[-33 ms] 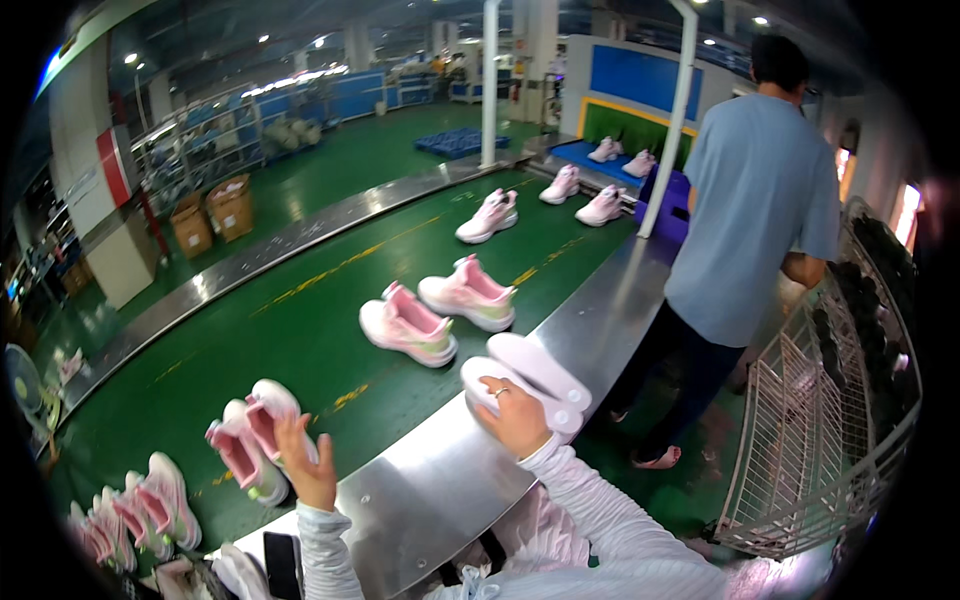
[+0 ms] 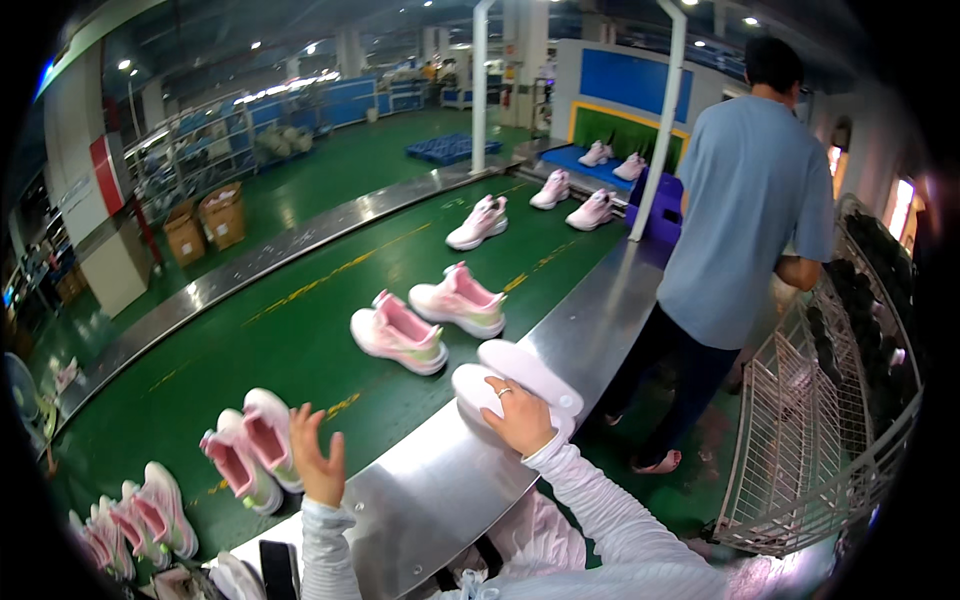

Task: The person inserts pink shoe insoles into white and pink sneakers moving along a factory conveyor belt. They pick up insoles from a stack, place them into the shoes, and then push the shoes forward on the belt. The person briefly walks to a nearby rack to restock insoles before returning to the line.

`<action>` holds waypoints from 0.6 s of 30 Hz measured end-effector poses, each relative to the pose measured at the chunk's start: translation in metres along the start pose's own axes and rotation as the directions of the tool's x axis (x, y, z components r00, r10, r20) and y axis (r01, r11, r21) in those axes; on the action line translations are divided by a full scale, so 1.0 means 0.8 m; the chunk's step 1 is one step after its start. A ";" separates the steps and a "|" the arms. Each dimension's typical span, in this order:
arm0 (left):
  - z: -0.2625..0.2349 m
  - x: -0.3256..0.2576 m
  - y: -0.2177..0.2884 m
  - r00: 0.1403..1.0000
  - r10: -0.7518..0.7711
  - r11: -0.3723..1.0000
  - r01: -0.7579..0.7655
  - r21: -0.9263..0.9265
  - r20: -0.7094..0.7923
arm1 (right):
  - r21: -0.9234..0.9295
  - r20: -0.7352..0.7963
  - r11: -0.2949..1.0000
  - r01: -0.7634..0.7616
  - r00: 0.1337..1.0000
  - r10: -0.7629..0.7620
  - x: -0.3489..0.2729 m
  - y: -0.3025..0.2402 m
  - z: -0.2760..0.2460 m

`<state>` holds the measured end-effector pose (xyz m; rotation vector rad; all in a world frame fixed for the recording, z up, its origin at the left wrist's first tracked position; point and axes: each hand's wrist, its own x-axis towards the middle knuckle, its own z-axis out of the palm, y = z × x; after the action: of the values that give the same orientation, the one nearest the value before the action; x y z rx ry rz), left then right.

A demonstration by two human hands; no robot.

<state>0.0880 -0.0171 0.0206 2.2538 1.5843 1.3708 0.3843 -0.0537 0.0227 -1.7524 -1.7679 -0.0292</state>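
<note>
My right hand [image 2: 520, 415] lies on the nearer of two white shoe soles [image 2: 535, 372], fingers over its top, a ring on one finger. The soles rest side by side on the steel ledge [image 2: 440, 490] beside the green conveyor belt [image 2: 300, 330]. My left hand [image 2: 318, 455] is raised with fingers apart and holds nothing, right next to a pair of pink and white sneakers [image 2: 250, 445] on the belt. Another pink pair [image 2: 430, 315] lies farther along the belt, just beyond the soles.
A person in a blue shirt [image 2: 750, 190] stands at the ledge to my right, next to a wire rack cart [image 2: 830, 440]. More pink sneakers sit at the lower left [image 2: 140, 520] and far up the belt [image 2: 480, 222]. Cardboard boxes [image 2: 205, 220] stand across the belt.
</note>
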 end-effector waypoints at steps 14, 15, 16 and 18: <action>0.210 0.102 -0.019 0.869 0.082 0.964 -0.193 0.183 0.487 | -0.265 0.472 0.950 0.163 0.881 -0.019 -0.003 0.072 -0.006; 0.186 0.090 -0.024 0.864 0.053 0.962 -0.179 0.208 0.500 | -0.269 0.485 0.947 0.176 0.874 -0.025 -0.004 0.068 -0.005; 0.167 0.087 -0.030 0.853 0.079 0.939 -0.238 0.248 0.516 | -0.223 0.371 0.950 0.218 0.920 -0.124 -0.005 0.077 -0.028; 0.125 0.061 -0.032 0.829 0.050 0.944 -0.222 0.245 0.558 | -0.283 0.312 0.900 0.330 0.919 -0.239 -0.012 0.065 -0.041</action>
<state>0.1416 0.0744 -0.0228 2.6437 1.5118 0.4217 0.4438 -0.0708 0.0232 -1.7678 -2.3277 -0.2355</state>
